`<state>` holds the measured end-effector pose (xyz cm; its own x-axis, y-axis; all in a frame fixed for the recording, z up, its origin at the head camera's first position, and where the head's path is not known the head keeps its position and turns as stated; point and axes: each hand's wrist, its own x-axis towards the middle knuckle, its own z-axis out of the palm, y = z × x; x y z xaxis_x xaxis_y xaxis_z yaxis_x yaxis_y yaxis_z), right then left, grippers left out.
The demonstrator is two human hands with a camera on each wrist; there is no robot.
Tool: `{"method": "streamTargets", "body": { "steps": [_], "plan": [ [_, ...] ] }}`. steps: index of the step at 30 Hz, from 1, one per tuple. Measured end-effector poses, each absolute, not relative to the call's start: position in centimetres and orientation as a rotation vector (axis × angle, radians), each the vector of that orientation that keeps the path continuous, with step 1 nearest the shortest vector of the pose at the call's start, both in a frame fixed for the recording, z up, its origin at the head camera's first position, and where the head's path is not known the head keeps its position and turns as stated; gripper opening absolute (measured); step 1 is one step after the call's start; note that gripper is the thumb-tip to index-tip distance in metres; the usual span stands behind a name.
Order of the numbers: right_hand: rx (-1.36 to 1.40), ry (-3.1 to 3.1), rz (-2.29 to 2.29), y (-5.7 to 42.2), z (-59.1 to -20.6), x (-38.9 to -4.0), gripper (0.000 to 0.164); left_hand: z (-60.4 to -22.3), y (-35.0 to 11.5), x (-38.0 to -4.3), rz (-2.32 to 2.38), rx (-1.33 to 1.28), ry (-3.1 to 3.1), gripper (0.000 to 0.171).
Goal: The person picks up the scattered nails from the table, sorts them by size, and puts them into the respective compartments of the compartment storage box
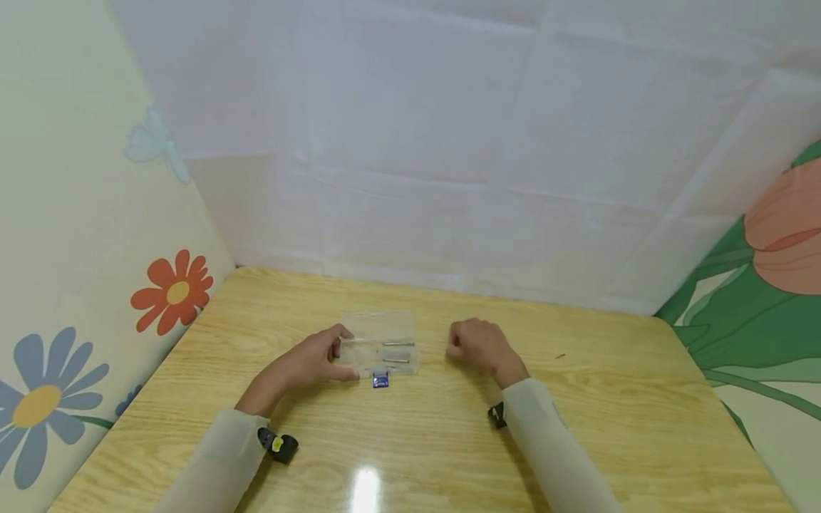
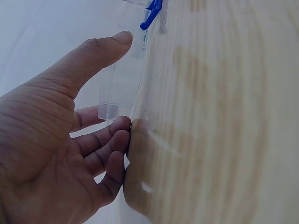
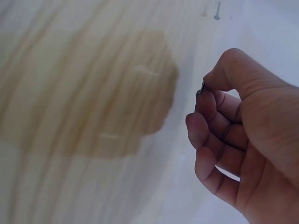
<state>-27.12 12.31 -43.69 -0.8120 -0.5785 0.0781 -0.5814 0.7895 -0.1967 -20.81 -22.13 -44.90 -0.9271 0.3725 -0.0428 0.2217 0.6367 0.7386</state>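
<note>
A clear plastic box [image 1: 349, 353] stands with its lid [image 1: 378, 324] raised at the back, and a blue clasp [image 1: 380, 380] hangs at its front. Two slim metal pieces [image 1: 398, 344] lie in its compartments. My left hand [image 1: 314, 360] holds the box at its left end, the thumb along the front side and the index finger at the back. To the right of the box, my right hand [image 1: 482, 347] pinches a tiny dark metal piece [image 3: 201, 88] between thumb and index finger; most of it is hidden by the fingertips. The other fingers are curled in.
A small screw [image 3: 217, 11] lies on the wooden table [image 1: 641, 413], to the right of my right hand. A white sheet [image 1: 417, 142] hangs behind the table's far edge. Flower-printed panels [image 1: 64, 214] stand along the left and right sides.
</note>
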Motion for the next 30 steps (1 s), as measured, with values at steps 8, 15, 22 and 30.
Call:
{"method": "streamTargets", "body": {
  "steps": [8, 15, 22, 30],
  "plan": [
    [1.051, -2.907, 0.431, 11.2, -42.7, -26.7, 0.007, -44.8, -22.1, -20.8, 1.162, 0.480, 2.669, 0.068],
    [1.165, -2.842, 0.530, 9.3, -41.6, -25.8, 0.010, -44.8, -22.1, -20.7, 1.162, 0.483, 2.678, 0.068],
    [1.257, -2.834, 0.491, 6.5, -40.9, -24.9, 0.010, -45.0, -22.2, -20.8, 1.166, 0.518, 2.677, 0.067],
    [1.354, -2.785, 0.470, 3.2, -41.1, -24.4, 0.010, -45.2, -22.4, -20.9, 1.163, 0.535, 2.676, 0.065]
  ]
}}
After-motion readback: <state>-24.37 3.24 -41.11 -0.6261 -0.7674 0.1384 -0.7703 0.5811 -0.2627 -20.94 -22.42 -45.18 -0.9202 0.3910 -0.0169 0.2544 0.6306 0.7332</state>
